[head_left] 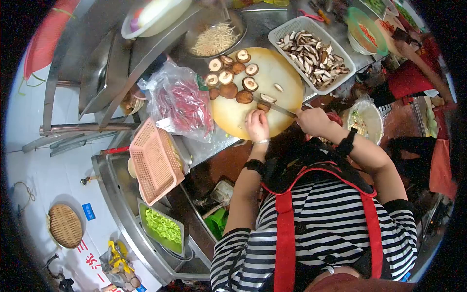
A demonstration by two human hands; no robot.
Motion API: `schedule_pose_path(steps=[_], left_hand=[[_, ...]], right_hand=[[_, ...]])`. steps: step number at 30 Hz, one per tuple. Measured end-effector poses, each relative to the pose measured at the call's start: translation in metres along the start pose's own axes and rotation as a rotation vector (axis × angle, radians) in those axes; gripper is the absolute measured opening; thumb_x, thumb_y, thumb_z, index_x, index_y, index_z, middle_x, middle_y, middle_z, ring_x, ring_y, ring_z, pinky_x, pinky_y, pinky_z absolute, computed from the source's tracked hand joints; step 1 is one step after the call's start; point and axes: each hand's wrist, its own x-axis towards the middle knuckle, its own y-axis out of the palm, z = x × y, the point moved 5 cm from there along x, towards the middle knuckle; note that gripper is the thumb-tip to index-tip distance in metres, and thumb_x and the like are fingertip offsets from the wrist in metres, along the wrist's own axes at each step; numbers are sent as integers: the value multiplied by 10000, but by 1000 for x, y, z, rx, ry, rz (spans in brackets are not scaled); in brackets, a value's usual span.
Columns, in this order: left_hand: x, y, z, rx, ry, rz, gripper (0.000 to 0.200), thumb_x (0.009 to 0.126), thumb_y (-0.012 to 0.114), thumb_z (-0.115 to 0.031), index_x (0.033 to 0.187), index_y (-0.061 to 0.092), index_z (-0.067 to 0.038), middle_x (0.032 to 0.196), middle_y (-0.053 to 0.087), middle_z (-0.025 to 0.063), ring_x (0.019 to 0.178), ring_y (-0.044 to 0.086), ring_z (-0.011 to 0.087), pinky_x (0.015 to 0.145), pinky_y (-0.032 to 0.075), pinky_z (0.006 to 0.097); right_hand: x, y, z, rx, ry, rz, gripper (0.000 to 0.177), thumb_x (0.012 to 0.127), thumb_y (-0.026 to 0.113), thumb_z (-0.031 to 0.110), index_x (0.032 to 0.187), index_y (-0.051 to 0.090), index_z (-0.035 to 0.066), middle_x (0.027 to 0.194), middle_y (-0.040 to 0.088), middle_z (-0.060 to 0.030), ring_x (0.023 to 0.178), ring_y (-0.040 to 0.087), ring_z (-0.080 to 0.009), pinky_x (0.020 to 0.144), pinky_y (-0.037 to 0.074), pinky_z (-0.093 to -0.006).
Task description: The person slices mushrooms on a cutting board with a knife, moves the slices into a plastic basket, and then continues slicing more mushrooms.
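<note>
Steel tabletop (260, 24) is seen crowded around a round board (233, 117), where whole and halved mushrooms (228, 78) are heaped; sliced ones are kept in a white basket (274, 35). One mushroom (264, 105) is pinned near the board's edge by the left hand (257, 124), wrist bent, fingers curled and pressed onto it. A knife (275, 107) is clasped in the right hand (314, 120), grip closed round the handle, blade laid just beside those fingertips. A slip on the rounded cap could bring the edge onto them.
</note>
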Motion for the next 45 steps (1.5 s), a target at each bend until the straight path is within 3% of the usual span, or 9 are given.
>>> schedule_pose_path(steps=[12,15,18,20,26,29,31,38,45], left_hand=[[-5,-1,7,93,52,21,52,752,604,-119,791,603,-84,867,595,103,860,550,287,796,413,401],[-5,-9,12,-106,-163,-35,74,742,638,-111,786,604,-61,839,591,116,846,548,292,758,428,379],[0,-4,6,123,-64,67,81,727,649,-110,779,606,-66,823,584,113,822,541,296,746,426,382],[2,-1,5,143,43,8,84,718,652,-115,775,608,-72,814,579,112,808,534,301,730,425,391],[15,-9,32,-3,-101,131,103,715,634,-116,807,617,-73,896,600,115,912,540,307,825,417,394],[48,-21,42,162,-62,39,181,708,634,-115,883,622,-72,985,596,119,968,535,302,852,421,388],[70,-21,29,177,153,157,267,697,653,-131,957,618,-78,1051,580,115,984,532,305,843,436,388],[47,-12,22,34,64,427,319,674,712,-173,957,619,-59,1039,577,134,954,549,318,838,453,382],[0,-11,-9,8,59,211,204,762,657,-148,924,606,-34,993,551,151,916,550,314,784,462,376]], right_hand=[[-3,-1,7,38,15,-32,186,776,482,152,889,503,7,629,620,-140,556,628,-288,488,493,-402],[-3,8,10,72,34,25,184,774,477,141,890,497,0,632,621,-145,561,630,-292,487,489,-409],[2,25,12,67,52,76,191,780,464,136,901,496,-8,634,621,-151,577,634,-295,495,490,-408],[4,22,11,64,28,69,195,781,464,132,920,497,-1,639,619,-155,589,632,-302,506,491,-412],[-13,3,2,162,78,12,231,844,471,231,950,499,28,666,616,-162,604,616,-335,532,487,-441],[-16,13,6,190,34,60,279,861,473,287,950,500,23,675,617,-167,613,615,-345,543,488,-447],[-14,23,-2,173,43,40,283,860,477,290,945,503,21,671,615,-170,614,615,-348,545,489,-450],[-10,11,-24,165,151,2,281,868,477,270,917,502,-6,672,617,-183,625,620,-344,562,494,-442],[-5,23,-4,115,85,-18,218,843,486,219,848,519,3,648,616,-146,578,617,-305,510,487,-413]])
